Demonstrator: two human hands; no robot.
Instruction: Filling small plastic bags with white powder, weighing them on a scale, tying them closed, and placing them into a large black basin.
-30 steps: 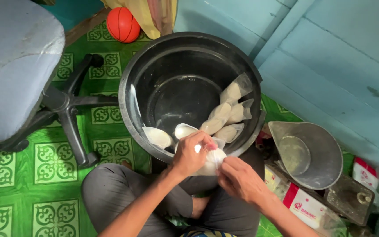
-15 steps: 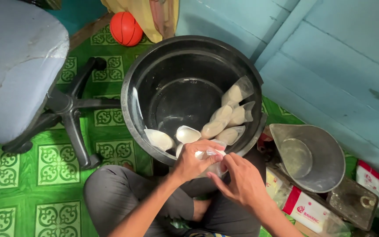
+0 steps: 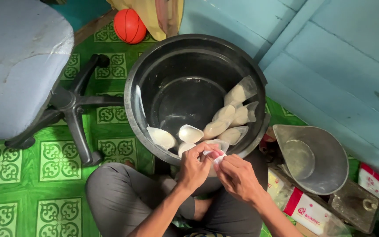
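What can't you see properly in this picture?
- Small bag: head view, mostly hidden by the left hand and right hand; how it is closed cannot be told.
- What fills the bags in the black tub: too small to tell.
- Chair: cut off by the left edge.
- Metal scoop's base: hidden under its pan.

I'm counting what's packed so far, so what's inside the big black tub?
Inside the black tub lie several small clear bags of white stuff along the near and right wall. The left hand and right hand hold another bag at the rim, covering what lies beneath.
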